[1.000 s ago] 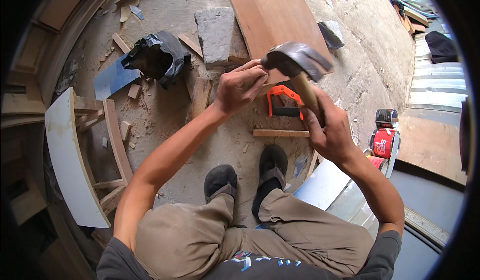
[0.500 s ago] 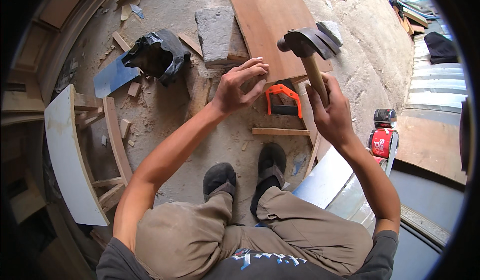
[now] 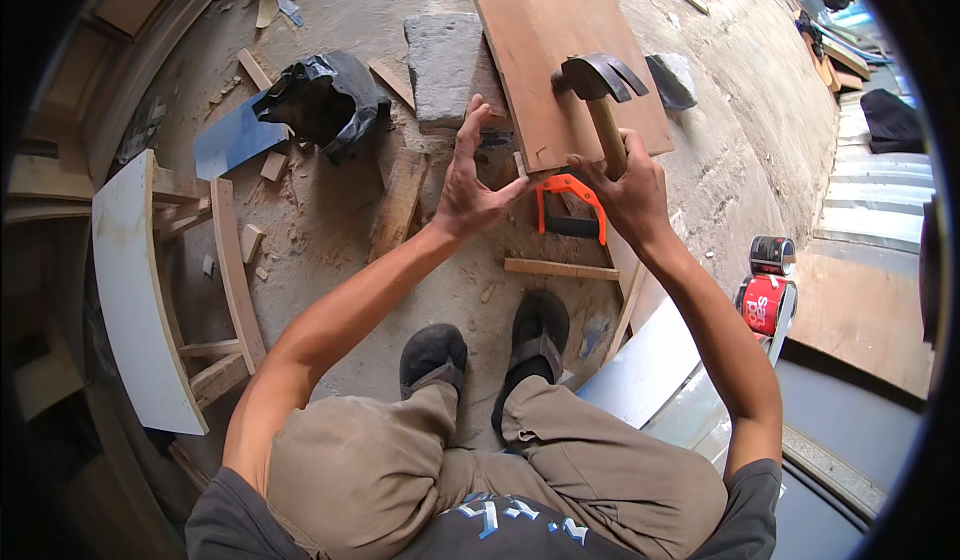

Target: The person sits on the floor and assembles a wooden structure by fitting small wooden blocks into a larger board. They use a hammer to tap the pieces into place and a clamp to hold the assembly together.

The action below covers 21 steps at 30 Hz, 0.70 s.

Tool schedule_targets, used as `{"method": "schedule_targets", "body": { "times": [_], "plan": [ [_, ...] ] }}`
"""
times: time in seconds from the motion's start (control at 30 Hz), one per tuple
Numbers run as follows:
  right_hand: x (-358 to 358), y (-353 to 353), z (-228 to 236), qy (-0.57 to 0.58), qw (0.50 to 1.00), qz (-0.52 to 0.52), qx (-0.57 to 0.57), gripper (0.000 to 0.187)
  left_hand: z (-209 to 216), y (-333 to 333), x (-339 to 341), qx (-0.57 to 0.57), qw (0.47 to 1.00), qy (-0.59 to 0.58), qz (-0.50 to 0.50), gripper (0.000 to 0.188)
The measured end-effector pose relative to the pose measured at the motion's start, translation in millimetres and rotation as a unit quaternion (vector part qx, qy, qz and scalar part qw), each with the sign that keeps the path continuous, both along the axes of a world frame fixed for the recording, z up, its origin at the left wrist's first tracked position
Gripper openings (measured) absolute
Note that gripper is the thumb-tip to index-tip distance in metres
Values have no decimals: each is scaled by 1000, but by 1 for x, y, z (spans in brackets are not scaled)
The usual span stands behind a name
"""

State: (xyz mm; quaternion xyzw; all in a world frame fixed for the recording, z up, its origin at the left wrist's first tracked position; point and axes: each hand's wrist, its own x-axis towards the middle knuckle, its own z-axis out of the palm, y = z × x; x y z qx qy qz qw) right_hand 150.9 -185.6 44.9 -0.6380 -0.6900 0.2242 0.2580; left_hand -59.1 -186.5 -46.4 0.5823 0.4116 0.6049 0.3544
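Observation:
My right hand (image 3: pixel 632 196) is closed round the wooden handle of a claw hammer (image 3: pixel 598 78), whose head is raised over the brown wooden board (image 3: pixel 560 35). A small dark mark, perhaps a nail, shows near the board's near left corner. My left hand (image 3: pixel 470 185) is open beside that corner, fingers upright and apart, with the thumb reaching to the board's edge. A grey stone block (image 3: pixel 440 65) lies at the board's left. Just below the near edge is a handsaw's orange and black handle (image 3: pixel 570 225); the rest of it is hidden.
A black plastic bag (image 3: pixel 325 105) stands open on the dusty floor at the left, near a blue panel (image 3: pixel 235 142) and wood offcuts. A white panel on a wooden frame (image 3: pixel 145 300) stands further left. Red and black cans (image 3: pixel 765 302) are at the right. A wood strip (image 3: pixel 560 268) lies ahead of my feet.
My right hand has moved slightly left and down with the hammer. My left hand has turned more upright, its fingers lifting off the board's corner. The view has shifted a little.

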Motion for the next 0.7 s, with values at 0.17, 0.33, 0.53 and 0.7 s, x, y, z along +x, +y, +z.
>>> {"method": "schedule_targets", "body": {
  "times": [0.17,0.33,0.53,0.7],
  "plan": [
    [-5,-3,0,-4,1000,6,-6,54,-10,8,-16,-3,993,101,-60,78],
    [0,0,-3,6,999,28,26,54,-18,13,-13,-60,991,72,-91,59],
    [1,0,-2,-9,1000,28,5,52,-24,14,-4,-67,993,34,-94,42],
    [1,0,0,-1,1000,30,-4,52,-23,12,-5,-49,994,56,-83,42]
  ]
}}
